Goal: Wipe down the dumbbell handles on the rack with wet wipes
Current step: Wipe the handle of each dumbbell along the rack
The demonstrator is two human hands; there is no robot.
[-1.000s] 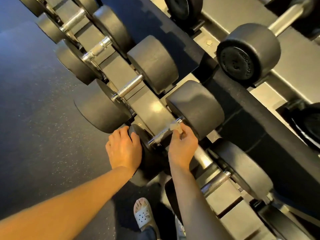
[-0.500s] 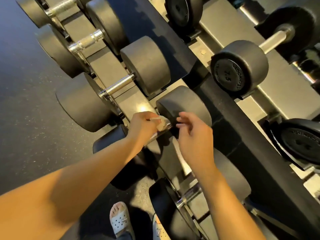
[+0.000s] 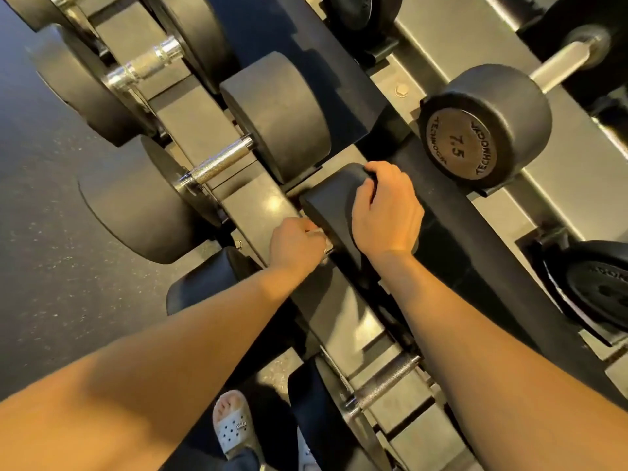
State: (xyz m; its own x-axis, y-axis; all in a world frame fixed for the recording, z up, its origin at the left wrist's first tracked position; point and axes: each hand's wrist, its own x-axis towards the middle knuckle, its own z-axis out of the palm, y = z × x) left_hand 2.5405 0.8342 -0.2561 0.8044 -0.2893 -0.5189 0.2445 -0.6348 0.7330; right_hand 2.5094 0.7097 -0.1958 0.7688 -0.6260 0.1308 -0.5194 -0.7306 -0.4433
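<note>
Clenching limp wipe [image 3: 318, 233] round stiff, knurled handle [image 3: 328, 249] with left hand [image 3: 297, 244]; bracing heavy, likely unbudging dumbbell head [image 3: 331, 202] with curled right hand [image 3: 385, 212].

black dumbbell heads [image 3: 277, 117], knurled silver handles [image 3: 221, 163]

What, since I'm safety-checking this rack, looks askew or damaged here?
Nothing stands out. The dumbbells sit cradled in the rack; the left hand grips one handle, the right hand holds that dumbbell's head.
</note>
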